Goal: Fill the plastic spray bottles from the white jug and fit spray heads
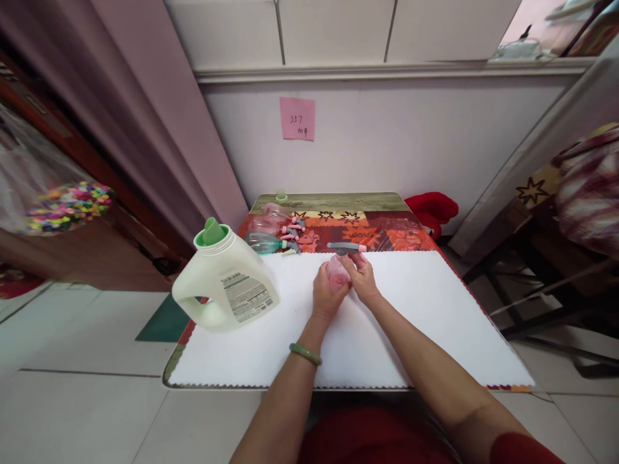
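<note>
Over the white mat [377, 335], my left hand [325, 293] is wrapped round the clear pink body of a small spray bottle [337, 276]. My right hand [362, 280] is closed at the bottle's neck, just under its grey spray head [344, 247] with a pink tip. The head sits on top of the bottle, pointing sideways; fingers partly hide the neck. Left of my hands stands a large white jug [251, 293] with an open mouth and a green spout inside. Farther back lie two pink spray bottles [264, 224] and a green spray bottle [262, 243].
A small green cap [281, 195] rests near the table's back edge. Clear plastic wrap [399, 233] lies on the patterned cloth. A bag of colourful pieces [72, 207] hangs at left. Dark stool legs [522, 309] stand at right; a wall [358, 148] closes the back.
</note>
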The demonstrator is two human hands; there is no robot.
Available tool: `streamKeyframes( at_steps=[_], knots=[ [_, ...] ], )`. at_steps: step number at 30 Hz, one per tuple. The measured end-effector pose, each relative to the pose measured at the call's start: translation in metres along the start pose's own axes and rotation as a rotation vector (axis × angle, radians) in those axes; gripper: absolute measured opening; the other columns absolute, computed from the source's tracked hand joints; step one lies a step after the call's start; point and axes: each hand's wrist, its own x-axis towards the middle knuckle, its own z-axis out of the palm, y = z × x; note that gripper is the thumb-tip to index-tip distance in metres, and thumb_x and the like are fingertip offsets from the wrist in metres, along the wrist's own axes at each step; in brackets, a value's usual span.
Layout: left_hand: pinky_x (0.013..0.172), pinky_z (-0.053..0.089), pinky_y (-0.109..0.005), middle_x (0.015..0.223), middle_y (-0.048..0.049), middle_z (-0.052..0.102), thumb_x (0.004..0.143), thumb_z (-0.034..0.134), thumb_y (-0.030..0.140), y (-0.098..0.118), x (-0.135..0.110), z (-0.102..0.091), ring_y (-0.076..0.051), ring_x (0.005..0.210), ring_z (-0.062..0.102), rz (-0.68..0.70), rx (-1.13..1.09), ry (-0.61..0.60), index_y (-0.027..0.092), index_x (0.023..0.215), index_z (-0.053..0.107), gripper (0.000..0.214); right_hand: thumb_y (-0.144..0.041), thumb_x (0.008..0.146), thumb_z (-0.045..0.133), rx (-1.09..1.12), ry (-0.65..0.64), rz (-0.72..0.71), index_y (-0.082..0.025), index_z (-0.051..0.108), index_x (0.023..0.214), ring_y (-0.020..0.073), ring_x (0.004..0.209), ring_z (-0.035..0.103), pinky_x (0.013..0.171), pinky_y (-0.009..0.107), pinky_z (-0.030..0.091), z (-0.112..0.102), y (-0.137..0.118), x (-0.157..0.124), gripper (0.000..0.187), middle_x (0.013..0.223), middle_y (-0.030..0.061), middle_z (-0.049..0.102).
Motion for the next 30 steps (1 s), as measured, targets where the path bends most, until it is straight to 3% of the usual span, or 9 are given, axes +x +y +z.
streamKeyframes(
  at_steps=[5,9,14,20,30],
  knots=[
    [0.098,0.053,-0.044,0.126,-0.0096,0.068,0.072,0.082,0.037,0.002,0.0,0.0,-0.031,0.117,0.067,0.0,0.003,-0.001,0.027,0.13,0.05,0.067,-0.042,0.069,0.086,0.054,0.045,-0.014,-0.023,0.072,0.106,0.0256,0.109,0.067,0.102,0.042,0.053,0.009,-0.003,0.005,0.044,0.11,0.0067,0.074],
    [0.096,0.054,-0.046,0.125,-0.0115,0.068,0.073,0.08,0.038,0.002,0.0,-0.001,-0.032,0.115,0.068,0.003,0.003,-0.006,0.026,0.133,0.048,0.069,-0.046,0.075,0.081,0.008,0.076,0.008,-0.022,0.071,0.095,0.0226,0.09,0.067,0.09,0.04,0.055,0.012,-0.001,0.007,0.033,0.094,0.0038,0.073],
    [0.096,0.054,-0.046,0.125,-0.0131,0.068,0.072,0.08,0.039,0.001,0.0,-0.001,-0.033,0.115,0.068,0.017,0.002,-0.011,0.024,0.134,0.047,0.072,-0.051,0.073,0.08,-0.067,0.158,0.045,-0.021,0.072,0.084,0.0239,0.085,0.064,0.087,0.04,0.053,0.01,0.0,0.005,0.033,0.086,0.0043,0.072],
    [0.093,0.054,-0.047,0.125,-0.0127,0.068,0.072,0.081,0.04,0.001,0.0,-0.001,-0.033,0.112,0.068,0.016,0.018,-0.012,0.026,0.132,0.047,0.07,-0.054,0.09,0.063,-0.193,0.143,-0.111,-0.022,0.06,0.074,0.0198,0.081,0.057,0.082,0.033,0.047,0.007,-0.016,0.003,0.036,0.079,0.0008,0.062],
    [0.087,0.056,-0.045,0.117,-0.013,0.071,0.072,0.08,0.038,0.004,0.0,-0.001,-0.033,0.105,0.071,0.013,0.033,-0.003,0.024,0.131,0.049,0.068,-0.051,0.096,0.053,-0.399,0.076,-0.189,-0.024,0.063,0.091,0.0225,0.082,0.059,0.081,0.036,0.047,0.005,-0.015,-0.002,0.03,0.086,0.004,0.065]
  ],
)
